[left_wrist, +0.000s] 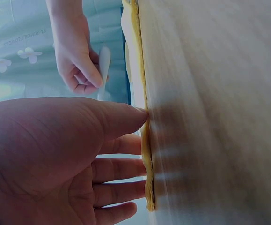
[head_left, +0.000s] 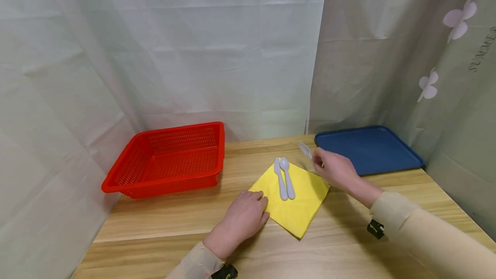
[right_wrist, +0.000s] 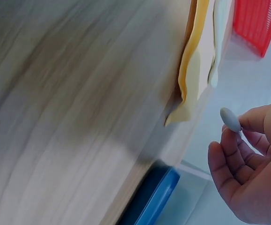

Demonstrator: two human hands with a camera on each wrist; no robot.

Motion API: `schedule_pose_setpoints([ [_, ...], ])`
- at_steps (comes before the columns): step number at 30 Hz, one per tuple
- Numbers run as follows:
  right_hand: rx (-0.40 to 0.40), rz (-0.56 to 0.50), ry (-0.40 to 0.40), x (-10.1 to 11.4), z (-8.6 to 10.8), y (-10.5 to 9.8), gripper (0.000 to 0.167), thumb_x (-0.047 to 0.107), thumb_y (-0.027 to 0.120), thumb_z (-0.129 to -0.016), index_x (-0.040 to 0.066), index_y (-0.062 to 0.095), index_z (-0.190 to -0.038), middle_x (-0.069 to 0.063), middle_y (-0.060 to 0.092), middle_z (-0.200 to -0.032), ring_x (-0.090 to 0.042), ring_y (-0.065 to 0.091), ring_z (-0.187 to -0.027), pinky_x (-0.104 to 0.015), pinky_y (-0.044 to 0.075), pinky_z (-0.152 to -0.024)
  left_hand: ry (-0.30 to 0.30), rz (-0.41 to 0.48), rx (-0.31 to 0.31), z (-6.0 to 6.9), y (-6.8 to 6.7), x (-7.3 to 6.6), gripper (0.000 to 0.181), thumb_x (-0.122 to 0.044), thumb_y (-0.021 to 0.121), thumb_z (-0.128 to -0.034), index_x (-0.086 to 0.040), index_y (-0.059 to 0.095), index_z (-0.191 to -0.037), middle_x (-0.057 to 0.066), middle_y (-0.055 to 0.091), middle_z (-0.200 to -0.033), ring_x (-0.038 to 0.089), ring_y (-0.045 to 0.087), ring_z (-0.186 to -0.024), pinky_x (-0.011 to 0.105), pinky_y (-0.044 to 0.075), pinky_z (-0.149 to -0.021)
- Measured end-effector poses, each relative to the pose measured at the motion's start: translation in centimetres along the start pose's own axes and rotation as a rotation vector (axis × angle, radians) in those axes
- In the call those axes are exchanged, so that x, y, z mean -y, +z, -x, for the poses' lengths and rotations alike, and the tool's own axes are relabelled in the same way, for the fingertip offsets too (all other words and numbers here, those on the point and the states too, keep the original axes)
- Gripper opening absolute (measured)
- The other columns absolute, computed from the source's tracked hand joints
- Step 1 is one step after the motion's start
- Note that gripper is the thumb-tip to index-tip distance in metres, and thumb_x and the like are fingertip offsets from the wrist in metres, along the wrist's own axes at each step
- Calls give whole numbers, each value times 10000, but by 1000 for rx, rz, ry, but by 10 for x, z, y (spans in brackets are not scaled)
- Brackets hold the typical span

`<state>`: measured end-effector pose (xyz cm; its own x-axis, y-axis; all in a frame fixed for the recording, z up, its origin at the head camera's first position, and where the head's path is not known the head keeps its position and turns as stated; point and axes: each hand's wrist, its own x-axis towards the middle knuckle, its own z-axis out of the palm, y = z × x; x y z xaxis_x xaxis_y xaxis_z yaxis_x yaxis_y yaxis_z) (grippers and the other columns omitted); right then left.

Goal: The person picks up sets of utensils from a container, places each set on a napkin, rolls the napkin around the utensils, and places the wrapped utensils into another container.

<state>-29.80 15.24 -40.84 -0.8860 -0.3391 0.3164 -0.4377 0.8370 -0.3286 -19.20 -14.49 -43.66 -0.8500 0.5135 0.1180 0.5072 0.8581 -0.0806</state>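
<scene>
Head view, from the big things down: the curtain hangs behind the table, whose left far part bears the basket. The tray lies at the far right. Between them, nearer the person, sits the napkin, turned like a diamond with one corner towards the person.

Both forearms reach in from the near edge. The left hand rests on the napkin's left corner, fingers fairly straight, and the left wrist view shows the thumb apart from them, its tip at the napkin's edge. The right hand is raised off the table by the napkin's right side, thumb and fingertips pinching a handle.

On the napkin, the spoon and knife lie side by side, bowl and blade away from the person. The pinched fork points its tines far left, its long axis running diagonally back towards the right palm.
</scene>
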Motion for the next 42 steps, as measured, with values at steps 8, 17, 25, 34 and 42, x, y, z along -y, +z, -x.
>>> schedule_pose_setpoints([
  [8, 35, -35, -12, 9, -3, 11, 102, 70, 724, -1032, 144, 667, -990, 14, 690, -883, -154, 550, -702, -364, 484, -648, 4, -16, -5, 0, 0, 0, 297, -321, 787, -1023, -85, 777, -1202, 104, 748, -1290, 294, 712, -1200, 505, 540, -1125],
  [17, 76, -71, -16, 16, -2, 22, 108, 82, 746, -1027, 141, 663, -991, 20, 683, -880, -147, 576, -741, -367, 507, -681, 7, -19, -7, 0, 1, 0, 285, -321, 784, -1024, -89, 772, -1189, 101, 746, -1285, 291, 713, -1195, 501, 541, -1123],
  [25, 101, -56, 30, 24, -3, 30, 132, 106, 773, -1015, 146, 653, -976, 27, 634, -836, -160, 552, -719, -360, 474, -668, 8, -19, -11, 0, 0, 0, 287, -321, 788, -1021, -87, 773, -1188, 105, 747, -1288, 295, 714, -1196, 500, 543, -1121],
  [34, 114, -41, 50, 26, -3, 40, 153, 131, 766, -1017, 167, 633, -953, 42, 616, -798, -161, 530, -668, -333, 434, -616, 10, -23, -14, 0, 0, 0, 289, -320, 788, -1022, -88, 773, -1194, 107, 748, -1296, 295, 713, -1204, 498, 539, -1128],
  [42, 115, -41, 59, 26, -6, 44, 141, 140, 742, -1022, 176, 627, -949, 37, 628, -798, -166, 540, -665, -331, 421, -603, 8, -22, -20, 1, 1, 0, 290, -322, 793, -1017, -90, 774, -1190, 109, 748, -1296, 298, 713, -1205, 499, 537, -1129],
])
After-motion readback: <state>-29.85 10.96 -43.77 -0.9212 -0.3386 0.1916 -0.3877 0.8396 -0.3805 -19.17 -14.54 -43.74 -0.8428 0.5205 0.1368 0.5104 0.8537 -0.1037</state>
